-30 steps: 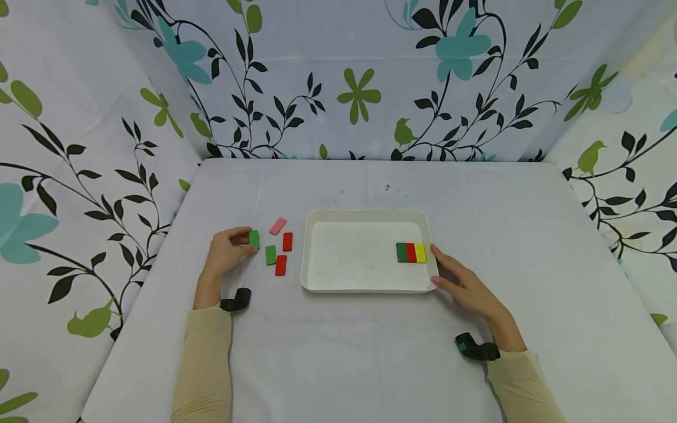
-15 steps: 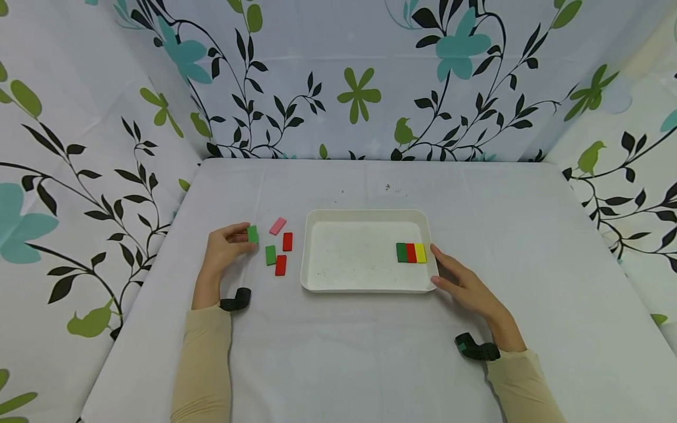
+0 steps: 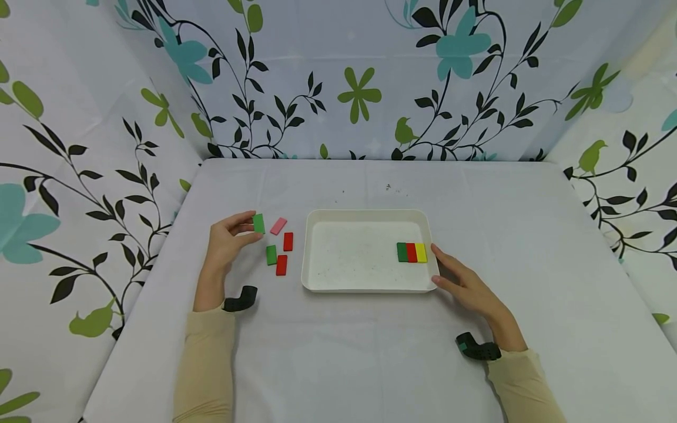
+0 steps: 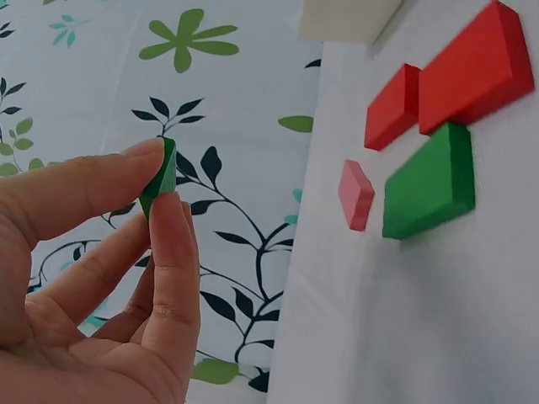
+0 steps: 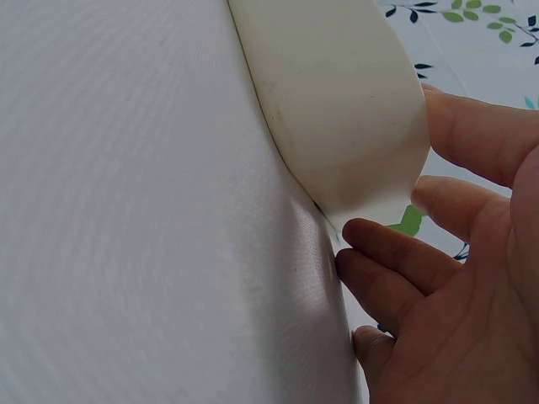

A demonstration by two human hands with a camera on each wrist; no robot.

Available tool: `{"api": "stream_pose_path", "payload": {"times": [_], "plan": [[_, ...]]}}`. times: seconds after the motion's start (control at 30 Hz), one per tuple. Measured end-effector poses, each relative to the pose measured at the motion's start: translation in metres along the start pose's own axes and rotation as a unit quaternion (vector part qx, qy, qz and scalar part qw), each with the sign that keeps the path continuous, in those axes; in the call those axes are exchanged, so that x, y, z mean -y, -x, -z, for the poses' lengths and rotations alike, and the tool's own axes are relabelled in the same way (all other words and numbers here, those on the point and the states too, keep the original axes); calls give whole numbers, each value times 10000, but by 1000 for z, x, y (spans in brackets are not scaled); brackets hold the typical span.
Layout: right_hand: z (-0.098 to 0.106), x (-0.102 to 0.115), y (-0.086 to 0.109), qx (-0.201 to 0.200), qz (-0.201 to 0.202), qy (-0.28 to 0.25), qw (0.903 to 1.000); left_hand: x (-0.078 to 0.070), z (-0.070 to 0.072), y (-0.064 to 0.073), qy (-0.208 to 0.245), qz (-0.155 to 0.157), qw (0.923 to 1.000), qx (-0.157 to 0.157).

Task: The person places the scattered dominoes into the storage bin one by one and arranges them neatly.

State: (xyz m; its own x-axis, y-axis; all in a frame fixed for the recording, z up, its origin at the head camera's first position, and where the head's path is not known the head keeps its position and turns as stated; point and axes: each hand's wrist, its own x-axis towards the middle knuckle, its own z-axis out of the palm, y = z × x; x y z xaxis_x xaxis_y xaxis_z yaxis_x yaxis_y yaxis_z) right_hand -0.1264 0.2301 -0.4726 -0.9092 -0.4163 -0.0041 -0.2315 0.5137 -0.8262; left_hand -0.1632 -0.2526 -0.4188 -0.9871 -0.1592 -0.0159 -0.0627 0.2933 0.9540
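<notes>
Between thumb and fingertips, my left hand (image 3: pixel 225 242) pinches a small flat green block (image 3: pixel 258 224), raised off the table in the left wrist view. Beside it on the cloth lie a pink block (image 3: pixel 278 226), a second green block (image 3: pixel 271 255) and two red blocks, a far one (image 3: pixel 288 241) and a near one (image 3: pixel 281 265). My right hand (image 3: pixel 468 286) rests its fingertips on the right end of a shallow white tray (image 3: pixel 349 285), fingers fairly straight. Inside that tray, near my right hand, a green (image 3: pixel 402 252), a red (image 3: pixel 411 252) and a yellow block (image 3: pixel 421 252) lie side by side.
A white cloth covers the table (image 3: pixel 338 358). Behind it and along both sides hangs a leaf-patterned curtain (image 3: pixel 317 47). Each wrist bears a black camera band, the left (image 3: pixel 240 298) and the right (image 3: pixel 478 346).
My left hand has lifted the green block and moved it slightly away from me, toward the pink block. The right hand, the tray and the other blocks have stayed put.
</notes>
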Motion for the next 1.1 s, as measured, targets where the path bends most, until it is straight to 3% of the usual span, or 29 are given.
{"api": "stream_pose_path", "payload": {"times": [0.37,0.63,0.9,1.1], "plan": [[1,-1,0,7,192,112,9998,-33,-31,4,133,-382,9990,193],[5,30,5,25,188,-136,9997,-46,-66,1,122,-410,9976,537],[1,1,1,40,141,102,9998,-55,-100,1,217,-315,9944,986],[0,-4,0,6,192,25,9998,-61,-124,4,247,-286,9919,1211]]}}
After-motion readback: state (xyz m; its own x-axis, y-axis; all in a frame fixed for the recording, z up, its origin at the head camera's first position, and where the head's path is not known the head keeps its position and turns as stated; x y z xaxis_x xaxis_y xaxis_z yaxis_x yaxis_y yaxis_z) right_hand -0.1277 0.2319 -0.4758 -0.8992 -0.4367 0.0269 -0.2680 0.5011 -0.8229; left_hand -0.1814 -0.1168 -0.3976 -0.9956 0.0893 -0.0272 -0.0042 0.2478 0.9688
